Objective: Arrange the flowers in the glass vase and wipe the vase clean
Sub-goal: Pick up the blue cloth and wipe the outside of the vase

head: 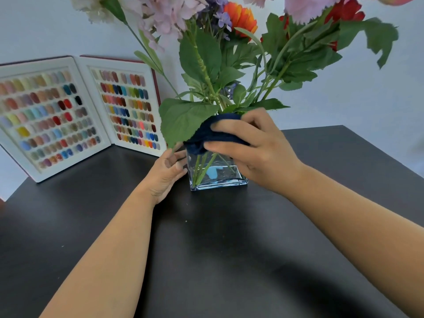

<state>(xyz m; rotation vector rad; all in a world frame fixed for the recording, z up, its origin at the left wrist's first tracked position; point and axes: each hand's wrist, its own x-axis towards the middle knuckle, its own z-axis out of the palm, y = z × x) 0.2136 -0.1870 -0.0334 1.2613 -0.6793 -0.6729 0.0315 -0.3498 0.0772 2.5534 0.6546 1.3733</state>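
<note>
A clear, square glass vase [218,179] stands on the black table [206,249], holding several flowers [241,17] in pink, purple, orange and red on green stems. My right hand [254,148] presses a dark blue cloth [213,134] against the vase's upper front, near the rim. My left hand [167,173] rests against the vase's left side, fingers spread on the glass. A large leaf [183,118] hangs over the cloth's left edge. The upper part of the vase is hidden by the cloth and hand.
An open two-panel display of coloured nail swatches [75,111] leans against the pale wall at the back left of the table. The table's far right edge runs behind my right arm.
</note>
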